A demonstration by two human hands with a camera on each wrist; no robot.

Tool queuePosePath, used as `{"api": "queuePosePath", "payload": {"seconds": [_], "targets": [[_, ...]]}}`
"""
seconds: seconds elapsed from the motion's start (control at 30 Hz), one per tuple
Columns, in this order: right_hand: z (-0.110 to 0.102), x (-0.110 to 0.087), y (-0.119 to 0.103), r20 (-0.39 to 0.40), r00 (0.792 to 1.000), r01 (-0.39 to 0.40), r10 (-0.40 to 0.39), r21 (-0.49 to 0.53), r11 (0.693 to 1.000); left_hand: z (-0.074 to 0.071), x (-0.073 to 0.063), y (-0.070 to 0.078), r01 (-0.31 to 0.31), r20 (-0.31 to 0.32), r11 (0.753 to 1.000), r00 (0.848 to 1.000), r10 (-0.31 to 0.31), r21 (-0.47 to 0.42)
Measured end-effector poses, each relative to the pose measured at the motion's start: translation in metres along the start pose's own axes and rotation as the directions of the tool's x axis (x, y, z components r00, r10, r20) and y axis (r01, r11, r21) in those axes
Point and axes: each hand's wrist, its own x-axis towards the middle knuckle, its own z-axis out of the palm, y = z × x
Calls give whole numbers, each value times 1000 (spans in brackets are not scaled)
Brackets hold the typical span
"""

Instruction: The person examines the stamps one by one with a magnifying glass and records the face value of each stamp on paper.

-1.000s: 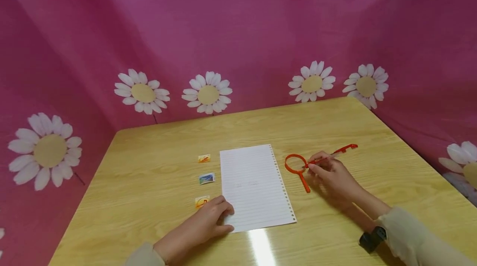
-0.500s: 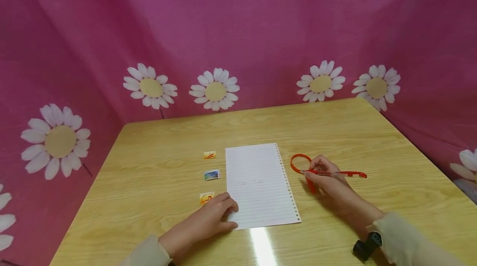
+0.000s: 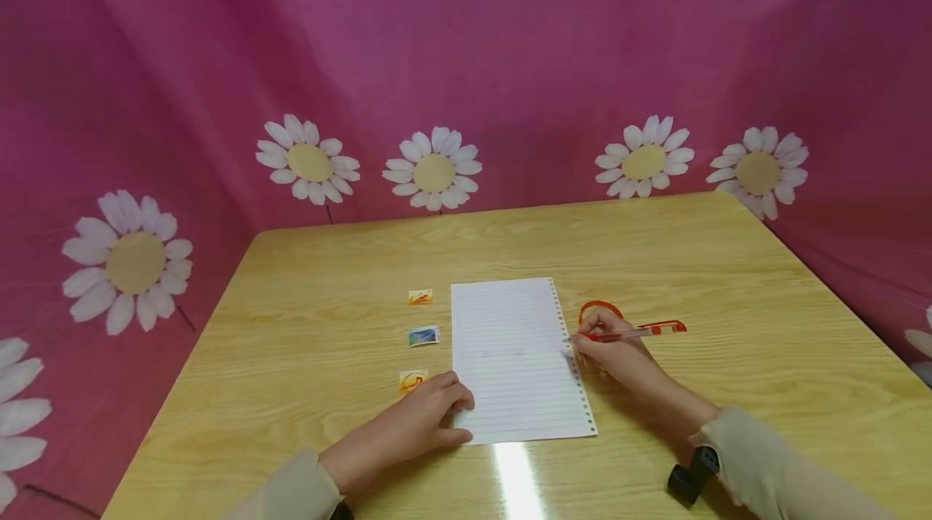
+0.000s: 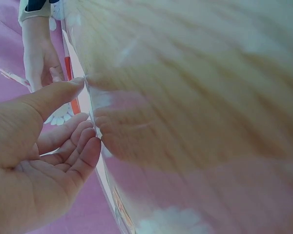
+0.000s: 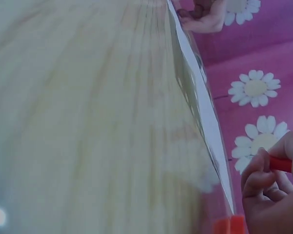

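Note:
A lined sheet of paper (image 3: 510,314) with punched holes along its right edge lies on the table, bearing faint handwriting near its middle. My left hand (image 3: 408,419) rests at the sheet's lower left corner, fingers bent and fingertips touching it. With my right hand (image 3: 619,354) I pinch a red pen (image 3: 655,329), its tip at the sheet's right edge and its capped end pointing right. Behind that hand lies a red magnifying glass (image 3: 601,305); only part of its ring shows in the head view. Red pen barrel (image 5: 280,164) also appears between the fingers in the right wrist view.
Left of the sheet, three small stamp-like pictures stand in a column: a yellow one (image 3: 420,297), a blue-green one (image 3: 424,335), and another yellow one (image 3: 413,380) partly behind the left hand. A pink flowered curtain (image 3: 524,83) surrounds the wooden table (image 3: 313,293).
My right hand has carried the pen left, from over the magnifying glass to the sheet's edge, turning its tip toward the paper. The left hand stays at the corner; the head view has shifted slightly.

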Motion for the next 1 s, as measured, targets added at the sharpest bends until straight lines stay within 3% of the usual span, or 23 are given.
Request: {"api": "queuePosePath", "payload": {"seconds": [0.17, 0.37, 0.67, 1.0], "targets": [[9, 8, 3, -32, 999, 35, -40, -143, 989, -1, 1, 1, 3, 3, 1000, 1000, -3, 11], [19, 15, 5, -36, 999, 10, -21, -273, 962, -2, 0, 1, 14, 16, 1000, 1000, -14, 1], [21, 17, 3, -39, 999, -18, 4, -347, 938, -3, 2, 1, 36, 42, 999, 998, -36, -14], [25, 18, 8, -18, 999, 24, -31, -317, 948, -4, 0, -1, 35, 49, 998, 998, -32, -54]]}}
